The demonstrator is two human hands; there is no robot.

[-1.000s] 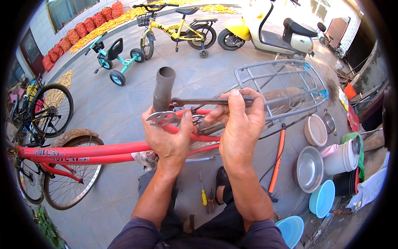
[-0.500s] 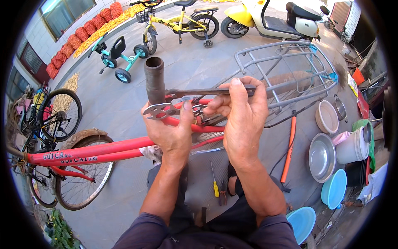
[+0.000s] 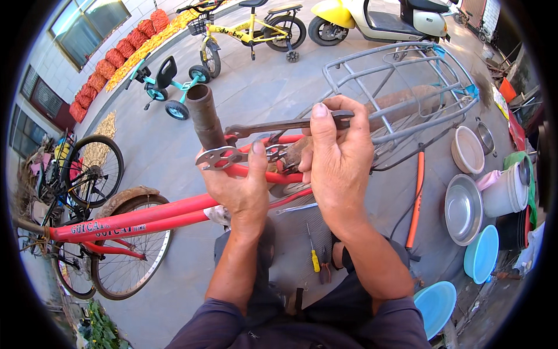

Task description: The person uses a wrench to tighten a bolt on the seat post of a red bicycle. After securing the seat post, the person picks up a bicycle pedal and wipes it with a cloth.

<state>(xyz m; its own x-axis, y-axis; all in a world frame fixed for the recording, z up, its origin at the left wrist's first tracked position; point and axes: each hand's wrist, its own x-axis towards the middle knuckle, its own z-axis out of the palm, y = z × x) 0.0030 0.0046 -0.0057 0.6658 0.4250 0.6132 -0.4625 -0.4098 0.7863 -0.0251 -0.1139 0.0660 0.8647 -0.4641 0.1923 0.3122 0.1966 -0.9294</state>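
Note:
My left hand [image 3: 241,189] grips a flat multi-hole wrench [image 3: 220,157] set at the base of a rusty seat tube [image 3: 204,116] of a red bicycle frame [image 3: 151,212]. My right hand [image 3: 334,160] holds a long dark spanner [image 3: 273,126] that lies level, its far end near the same tube. Both hands sit close together above the red frame tubes, fingers closed on their tools.
A grey wire rear rack [image 3: 407,87] lies behind the hands. Metal bowls [image 3: 463,209], blue basins [image 3: 481,253] and white buckets [image 3: 505,189] stand at right. An orange-handled tool [image 3: 414,200] and a yellow screwdriver [image 3: 314,259] lie on the ground. A yellow bicycle [image 3: 250,29], tricycle [image 3: 168,87] and scooter [image 3: 378,17] stand beyond.
The view has shifted so the hands and tube sit slightly lower right. Both hands keep their grips on the wrench and spanner, which have turned a little about the tube.

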